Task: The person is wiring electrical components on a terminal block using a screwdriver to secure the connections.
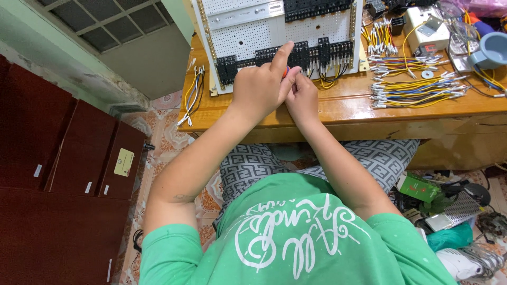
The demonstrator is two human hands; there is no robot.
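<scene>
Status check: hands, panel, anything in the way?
Left hand grips orange-handled tool. Right hand steadies it at terminal row. Cut wires lie aside.

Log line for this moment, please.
left hand: grips orange-handled tool | right hand: fingers at terminal blocks | white panel on wooden table

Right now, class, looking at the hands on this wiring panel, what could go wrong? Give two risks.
1. Both hands, left hand and right hand, crowd one terminal row around an orange-handled tool; a slip might jab a finger.
2. Loose cut wires lie close by on the wooden desk; a forearm might sweep them off.
</scene>
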